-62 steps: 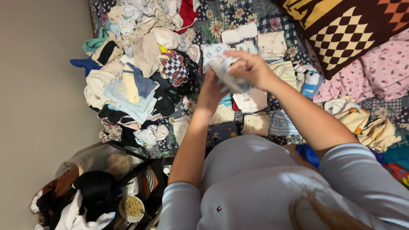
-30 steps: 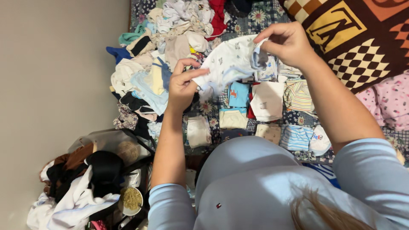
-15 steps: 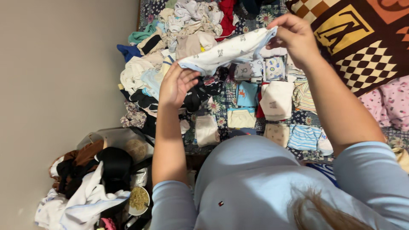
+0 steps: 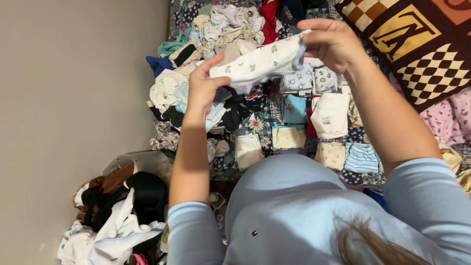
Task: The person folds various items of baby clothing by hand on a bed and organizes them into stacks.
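One small white baby garment with tiny prints and pale blue trim, stretched in the air above the bed, between two hands. Left hand closed on its lower left end, thumb and fingers pinching the cloth. Right hand closed on its upper right end, blue edge nipped between the fingertips. Below, folded pieces laid in rows on the flowered quilt: one blue, one white, one cream, one striped, among others. Beyond the left hand, one loose heap of unsorted clothes. Top right, one brown chequered pillow. Lower left, on the floor, a second pile of dark and white clothes
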